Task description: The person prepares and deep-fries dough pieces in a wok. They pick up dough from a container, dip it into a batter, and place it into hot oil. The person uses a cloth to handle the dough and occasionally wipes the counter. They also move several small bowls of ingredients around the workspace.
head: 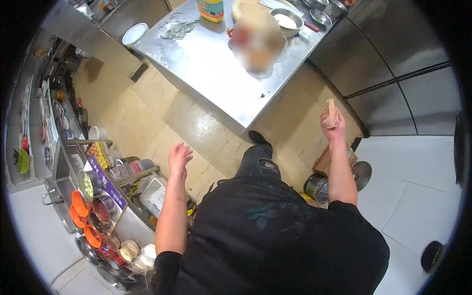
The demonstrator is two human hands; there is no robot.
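My right hand [337,129] is raised to the right of the steel worktable [221,92], closed around a pale tan, soft-looking piece [331,114]. Whether that piece is food or cloth, I cannot tell. My left hand [179,159] hangs in the air over the tiled floor with its fingers slightly curled and apart, and nothing shows in it. On the table are a yellow jug [211,10], a crumpled grey-green cloth [179,29] and a metal pan [299,25] with white contents. A blurred patch hides part of the tabletop beside the pan.
Orange-rimmed containers [80,203] and metal pots crowd the counter at left. Below are a tray of eggs [96,154], a large plastic bottle [129,169] and a white tub [154,197]. Steel cabinet doors [383,55] stand at right. A cardboard box [323,160] sits beneath my right arm.
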